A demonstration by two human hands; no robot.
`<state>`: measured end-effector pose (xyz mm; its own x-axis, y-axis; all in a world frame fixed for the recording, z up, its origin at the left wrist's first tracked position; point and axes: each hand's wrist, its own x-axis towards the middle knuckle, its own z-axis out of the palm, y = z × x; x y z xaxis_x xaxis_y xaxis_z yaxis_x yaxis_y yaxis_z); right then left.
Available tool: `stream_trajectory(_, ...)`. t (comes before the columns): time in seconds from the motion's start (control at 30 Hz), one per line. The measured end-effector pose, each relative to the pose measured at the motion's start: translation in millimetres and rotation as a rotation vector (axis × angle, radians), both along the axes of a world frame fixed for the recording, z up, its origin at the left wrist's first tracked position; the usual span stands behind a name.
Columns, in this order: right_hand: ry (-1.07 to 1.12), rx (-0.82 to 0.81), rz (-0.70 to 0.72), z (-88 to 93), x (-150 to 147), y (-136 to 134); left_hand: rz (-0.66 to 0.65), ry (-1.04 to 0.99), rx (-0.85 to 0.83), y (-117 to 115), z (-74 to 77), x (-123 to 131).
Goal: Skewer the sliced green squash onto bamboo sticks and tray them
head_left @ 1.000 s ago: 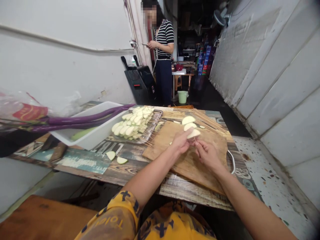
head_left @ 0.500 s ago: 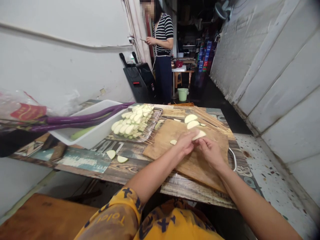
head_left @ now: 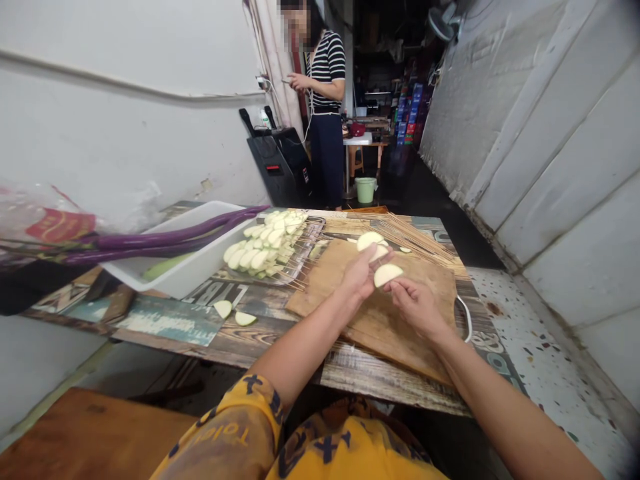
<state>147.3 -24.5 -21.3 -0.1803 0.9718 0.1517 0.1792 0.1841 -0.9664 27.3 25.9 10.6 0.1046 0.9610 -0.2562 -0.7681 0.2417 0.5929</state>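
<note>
Shows a cream-white, half-round vegetable slice [head_left: 388,275] right of centre, raised and tilted, pinched at its near edge, with its curved side facing far and left. Has two similar pale half-round slices [head_left: 370,239] just beyond it, slightly left, overlapping in view and partly covered.

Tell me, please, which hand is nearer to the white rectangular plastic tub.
Left. The left hand is to the right of the tub; the right hand is farther right.

Cutting board [head_left: 400,347]: passable between forearms [head_left: 310,327]; blocked ahead by left hand [head_left: 359,272], right hand [head_left: 414,303].
Left side: blocked by skewer tray [head_left: 314,233], white bin [head_left: 200,272].
Far right: crowded by loose sticks [head_left: 420,241].
</note>
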Motion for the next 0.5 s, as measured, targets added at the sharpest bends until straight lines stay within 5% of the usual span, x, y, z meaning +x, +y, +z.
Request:
stream_trajectory(0.27,-0.003,-0.021,-0.01,3.3,3.2,0.6,-0.15,0.025,0.036,-3.3,2.3,2.8)
stream_trajectory(0.5,-0.016,-0.037,0.076,6.0,-0.4,-3.0,0.141,0.033,0.093,15.7,-0.8,-21.9)
